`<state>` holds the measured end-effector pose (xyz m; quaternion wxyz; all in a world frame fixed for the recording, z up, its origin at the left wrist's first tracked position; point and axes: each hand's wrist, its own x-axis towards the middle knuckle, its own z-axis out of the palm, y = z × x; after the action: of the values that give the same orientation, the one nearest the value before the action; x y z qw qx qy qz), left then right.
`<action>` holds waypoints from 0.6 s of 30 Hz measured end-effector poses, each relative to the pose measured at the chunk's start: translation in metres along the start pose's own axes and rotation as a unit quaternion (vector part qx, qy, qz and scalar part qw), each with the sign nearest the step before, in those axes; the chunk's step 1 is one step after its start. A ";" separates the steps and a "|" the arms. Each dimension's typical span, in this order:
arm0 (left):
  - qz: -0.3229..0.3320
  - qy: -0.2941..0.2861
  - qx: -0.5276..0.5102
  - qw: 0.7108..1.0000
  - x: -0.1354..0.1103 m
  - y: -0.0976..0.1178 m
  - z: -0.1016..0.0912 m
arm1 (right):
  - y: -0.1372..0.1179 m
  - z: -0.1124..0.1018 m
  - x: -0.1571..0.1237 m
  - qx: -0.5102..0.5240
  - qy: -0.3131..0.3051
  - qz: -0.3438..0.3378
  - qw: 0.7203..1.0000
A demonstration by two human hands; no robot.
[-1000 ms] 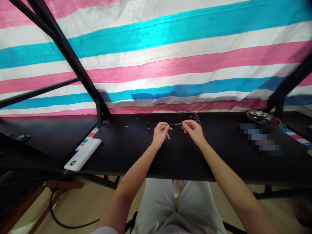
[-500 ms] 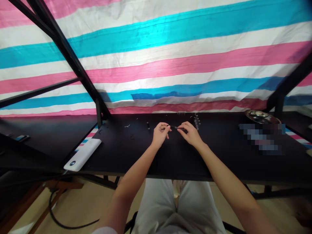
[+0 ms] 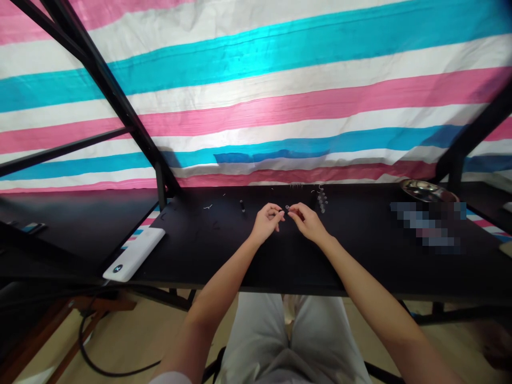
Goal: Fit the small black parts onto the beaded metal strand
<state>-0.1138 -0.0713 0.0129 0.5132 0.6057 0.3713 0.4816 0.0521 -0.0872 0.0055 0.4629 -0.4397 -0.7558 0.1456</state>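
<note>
My left hand [image 3: 267, 220] and my right hand [image 3: 306, 220] meet over the middle of the black table [image 3: 280, 256], fingertips almost touching. Both are pinched on a small dark piece [image 3: 287, 208] held between them; its shape is too small to make out. A cluster of small clear parts [image 3: 322, 201] lies on the table just beyond my right hand. A short dark pin-like part [image 3: 242, 206] lies left of my left hand.
A white power bank [image 3: 135, 254] lies at the table's left edge. A metal bowl [image 3: 424, 189] stands far right, beside a blurred patch. Black frame struts [image 3: 120, 106] rise on the left and right. A striped sheet hangs behind. A cable lies on the floor.
My right hand has moved left toward my left hand, and the thin dark rod seen between them a second ago is now shortened to a small piece at the fingertips.
</note>
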 end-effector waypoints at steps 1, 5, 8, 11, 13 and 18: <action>0.002 -0.006 0.001 1.000 0.000 0.000 0.000 | 0.000 0.001 0.000 0.004 -0.018 -0.001 1.000; 0.005 -0.025 0.010 1.000 -0.001 -0.001 -0.001 | 0.004 0.003 -0.001 0.019 -0.059 0.007 0.998; 0.001 -0.044 0.015 0.999 -0.001 -0.002 -0.002 | 0.006 0.003 -0.001 0.014 -0.075 0.012 0.997; -0.006 -0.058 0.025 0.998 -0.001 -0.004 -0.002 | 0.007 0.002 -0.001 -0.004 -0.074 0.011 0.997; -0.011 -0.066 0.042 0.997 0.000 -0.006 -0.002 | 0.009 0.002 -0.001 -0.010 -0.074 0.011 0.997; -0.018 -0.083 0.114 0.990 0.002 -0.018 -0.003 | 0.016 0.001 -0.001 0.000 -0.108 0.016 0.994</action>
<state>-0.1159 -0.0650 -0.0047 0.4785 0.6913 0.3907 0.3749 0.0595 -0.0789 -0.0058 0.3757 -0.4335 -0.7944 0.1997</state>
